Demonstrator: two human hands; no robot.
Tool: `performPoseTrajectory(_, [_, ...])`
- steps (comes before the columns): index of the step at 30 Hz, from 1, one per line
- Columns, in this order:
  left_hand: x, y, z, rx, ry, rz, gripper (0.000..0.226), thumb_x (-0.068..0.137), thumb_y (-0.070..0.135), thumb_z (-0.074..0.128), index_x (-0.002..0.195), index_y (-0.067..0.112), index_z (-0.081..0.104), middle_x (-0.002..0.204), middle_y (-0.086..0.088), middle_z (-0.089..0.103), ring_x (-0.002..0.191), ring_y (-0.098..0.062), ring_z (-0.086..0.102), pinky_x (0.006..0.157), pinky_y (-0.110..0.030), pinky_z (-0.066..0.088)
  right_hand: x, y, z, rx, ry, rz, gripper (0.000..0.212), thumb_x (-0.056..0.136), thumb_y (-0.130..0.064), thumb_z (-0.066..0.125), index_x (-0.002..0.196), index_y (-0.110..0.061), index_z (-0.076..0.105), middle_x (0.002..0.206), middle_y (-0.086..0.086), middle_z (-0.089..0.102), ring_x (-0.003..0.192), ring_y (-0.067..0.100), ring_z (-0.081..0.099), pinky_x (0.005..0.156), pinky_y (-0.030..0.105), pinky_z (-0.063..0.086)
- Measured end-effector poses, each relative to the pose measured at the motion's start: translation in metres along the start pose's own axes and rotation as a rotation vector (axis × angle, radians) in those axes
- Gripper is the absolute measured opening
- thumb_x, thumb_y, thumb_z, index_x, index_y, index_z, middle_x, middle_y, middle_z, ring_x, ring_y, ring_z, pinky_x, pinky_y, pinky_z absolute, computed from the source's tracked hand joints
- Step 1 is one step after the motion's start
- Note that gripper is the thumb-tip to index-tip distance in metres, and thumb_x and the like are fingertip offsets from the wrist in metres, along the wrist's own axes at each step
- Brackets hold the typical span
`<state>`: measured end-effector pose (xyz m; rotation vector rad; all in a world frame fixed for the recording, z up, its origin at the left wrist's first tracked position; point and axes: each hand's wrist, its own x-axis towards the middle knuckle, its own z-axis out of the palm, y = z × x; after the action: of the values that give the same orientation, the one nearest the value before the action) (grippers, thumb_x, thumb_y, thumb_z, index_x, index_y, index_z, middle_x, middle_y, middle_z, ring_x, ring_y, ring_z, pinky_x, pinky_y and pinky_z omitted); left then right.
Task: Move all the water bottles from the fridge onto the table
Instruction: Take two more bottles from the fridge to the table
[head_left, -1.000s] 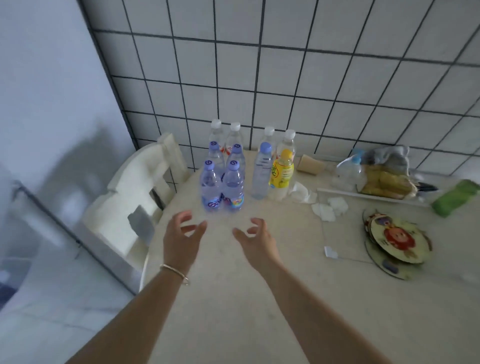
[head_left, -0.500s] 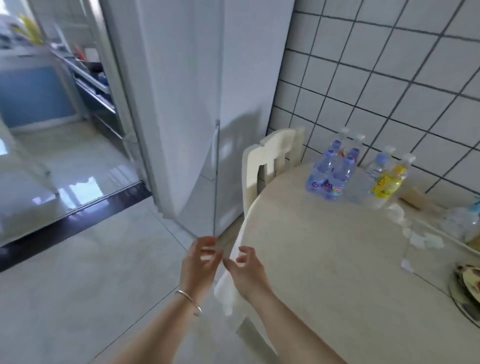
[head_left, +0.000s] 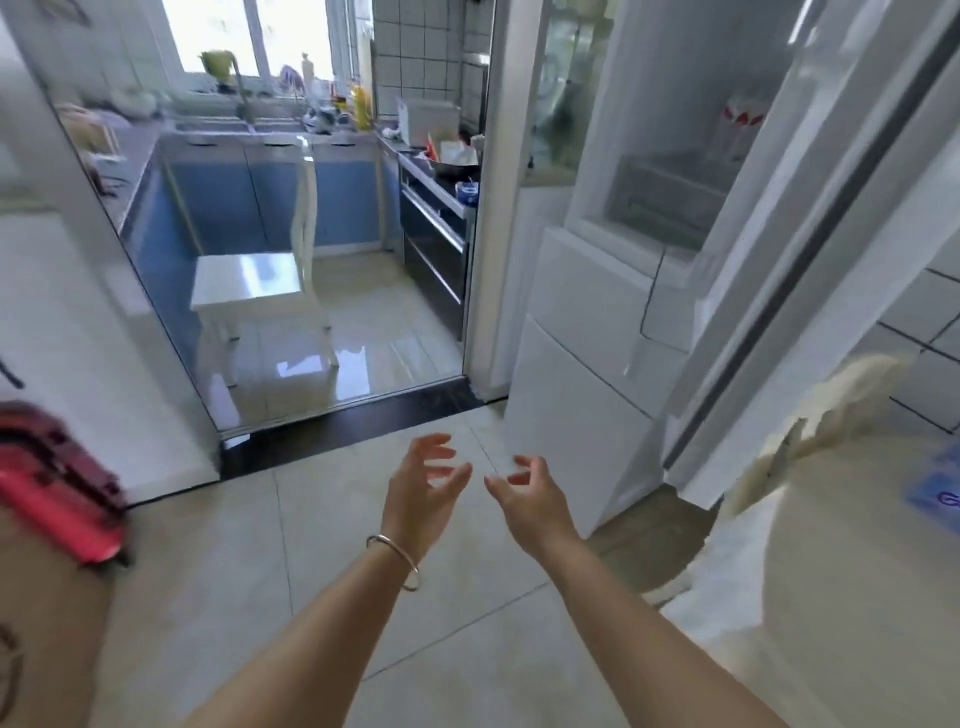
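Note:
My left hand (head_left: 423, 486), with a thin bracelet on the wrist, and my right hand (head_left: 530, 496) hover side by side over the floor tiles, fingers spread, nothing in either. The white fridge (head_left: 582, 415) stands to the right, its upper door (head_left: 810, 249) swung open; clear drawers and shelves show inside, and I cannot make out any bottle there. The pale round table (head_left: 857, 597) fills the lower right corner. A blurred blue bottle label (head_left: 937, 493) shows at its far right edge.
A cream chair back (head_left: 810, 431) stands between the fridge and the table. Ahead, a glass sliding door opens onto a kitchen with a white chair (head_left: 260, 291), blue cabinets and an oven. A red object (head_left: 52, 483) sits at the left edge.
My view has swung left from the bottles on the table to the fridge and kitchen doorway. Both hands stay empty in front of me.

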<state>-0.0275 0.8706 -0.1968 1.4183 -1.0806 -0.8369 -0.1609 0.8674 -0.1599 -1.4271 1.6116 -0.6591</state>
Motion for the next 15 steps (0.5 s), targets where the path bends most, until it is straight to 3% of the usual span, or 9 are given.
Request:
performPoseTrajectory(6, [0.091,0.01,-0.056,0.018,-0.065,0.037,0.036,0.08,0.021,0.072,0.109,0.024,0.052,0.098,0.001,0.062,0.083,-0.009,0.063,0.075,-0.034,0.054,0.055,-0.064,0.054,0.026,0.07,-0.019,0.05,0.09,-0.039,0.054,0.132,-0.018,0.037,0.123,0.005,0.052,0.101,0.016,0.05,0.088,0.031,0.045])
performPoseTrajectory(11, [0.161,0.008,-0.058,0.012,-0.09,0.015,0.036,0.082,0.023,0.069,0.112,0.024,0.051,0.099,0.004,0.06,0.084,-0.005,0.061,0.068,-0.023,0.05,0.118,-0.092,0.061,0.05,0.157,-0.029,0.044,0.09,-0.036,0.054,0.129,-0.018,0.041,0.119,0.003,0.055,0.101,0.017,0.052,0.086,0.031,0.043])
performPoseTrajectory(15, [0.227,0.009,-0.028,-0.041,-0.167,0.027,0.034,0.082,0.02,0.068,0.109,0.029,0.049,0.1,0.002,0.061,0.087,-0.009,0.062,0.069,-0.021,0.05,0.182,-0.115,0.046,0.132,0.263,-0.072,0.037,0.09,-0.032,0.055,0.123,-0.017,0.045,0.11,0.0,0.057,0.095,0.016,0.054,0.08,0.027,0.039])
